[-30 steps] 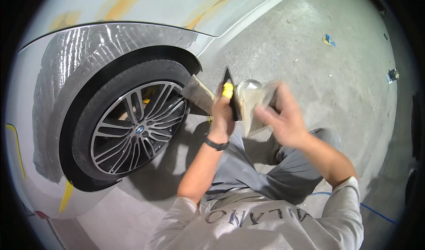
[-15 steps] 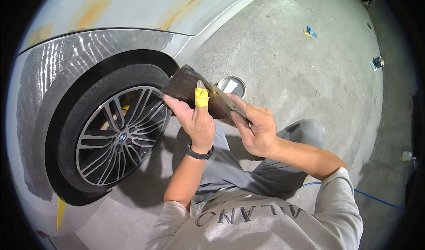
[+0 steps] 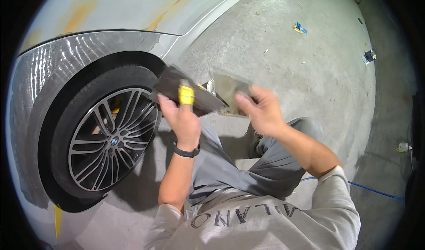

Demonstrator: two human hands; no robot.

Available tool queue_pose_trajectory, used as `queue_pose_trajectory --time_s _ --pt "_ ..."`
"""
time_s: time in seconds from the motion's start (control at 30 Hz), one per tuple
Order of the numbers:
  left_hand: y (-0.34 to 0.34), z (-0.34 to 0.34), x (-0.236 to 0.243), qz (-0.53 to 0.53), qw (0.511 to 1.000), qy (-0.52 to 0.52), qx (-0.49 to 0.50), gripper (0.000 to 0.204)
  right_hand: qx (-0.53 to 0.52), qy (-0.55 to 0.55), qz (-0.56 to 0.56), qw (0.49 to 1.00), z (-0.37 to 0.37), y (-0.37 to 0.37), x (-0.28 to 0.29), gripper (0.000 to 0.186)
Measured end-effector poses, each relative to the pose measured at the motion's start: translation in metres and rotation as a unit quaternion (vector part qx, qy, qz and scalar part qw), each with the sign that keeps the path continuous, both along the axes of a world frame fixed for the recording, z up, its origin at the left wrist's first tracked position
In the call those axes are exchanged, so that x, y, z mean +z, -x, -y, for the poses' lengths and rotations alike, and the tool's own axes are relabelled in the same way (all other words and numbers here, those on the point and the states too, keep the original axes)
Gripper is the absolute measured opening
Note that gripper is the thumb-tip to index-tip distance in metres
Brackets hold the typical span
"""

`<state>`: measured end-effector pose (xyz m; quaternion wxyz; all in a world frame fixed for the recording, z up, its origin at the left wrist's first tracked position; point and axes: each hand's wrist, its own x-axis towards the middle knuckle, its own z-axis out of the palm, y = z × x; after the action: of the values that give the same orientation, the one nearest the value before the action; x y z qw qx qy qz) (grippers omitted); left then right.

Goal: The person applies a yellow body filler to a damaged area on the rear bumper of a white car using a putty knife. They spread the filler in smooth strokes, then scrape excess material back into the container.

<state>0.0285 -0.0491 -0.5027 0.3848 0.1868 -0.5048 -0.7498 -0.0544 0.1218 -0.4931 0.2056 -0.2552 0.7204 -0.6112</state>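
Note:
My left hand (image 3: 183, 126), with yellow wrapping (image 3: 186, 95) around one finger, grips a dark, flat rectangular scraper plate (image 3: 170, 82). My right hand (image 3: 265, 113) holds a lighter, smudged flat scraper (image 3: 228, 84) by its near side, thumb on its face. The two blades meet or overlap at their lower inner edges, slightly blurred. Behind them a round metal tin (image 3: 210, 87) is mostly hidden, only part of its rim showing. The dark plate is in front of the car's tyre, just right of the alloy wheel (image 3: 90, 152).
The car's grey-patched wheel arch (image 3: 62, 64) and pale panel (image 3: 110, 6) with orange patches fill the left. On the concrete floor (image 3: 323, 86) lie small blue-yellow (image 3: 299, 28) and dark (image 3: 368, 56) items and a blue hose (image 3: 372, 187). My bent legs (image 3: 265, 170) are below the hands.
The lighter scraper was apart, then pressed along the dark plate, and now has swung up and rightward, showing its face. The view has shifted, so the car and floor sit further left.

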Motion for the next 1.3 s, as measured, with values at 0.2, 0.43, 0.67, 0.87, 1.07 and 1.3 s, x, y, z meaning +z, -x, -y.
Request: queue_pose_trajectory --time_s 0.2,0.43,0.67,0.87,1.07,1.3 --pt "0.004 -0.035 -0.001 -0.128 0.965 -0.218 -0.070 0.037 -0.150 0.288 0.173 0.930 0.008 -0.009 -0.001 0.025" --pt "0.007 -0.035 -0.011 -0.086 0.992 -0.093 0.010 0.035 -0.067 0.136 -0.074 0.986 0.009 -0.032 0.005 0.019" --pt "-0.011 0.007 -0.025 -0.053 0.990 0.043 -0.120 0.045 0.259 -0.198 -0.212 0.921 -0.008 0.009 0.020 0.029" --pt "-0.018 0.016 -0.032 -0.060 0.991 0.027 -0.114 0.043 0.213 -0.115 -0.198 0.950 -0.007 0.016 0.028 0.023" --pt "-0.018 0.004 -0.027 -0.076 0.983 -0.033 -0.161 0.040 0.125 -0.025 -0.067 0.990 -0.022 0.020 0.017 0.016" --pt "-0.020 -0.031 -0.003 -0.005 0.980 -0.054 -0.193 0.039 0.023 0.196 0.253 0.947 -0.013 0.043 0.021 0.022"
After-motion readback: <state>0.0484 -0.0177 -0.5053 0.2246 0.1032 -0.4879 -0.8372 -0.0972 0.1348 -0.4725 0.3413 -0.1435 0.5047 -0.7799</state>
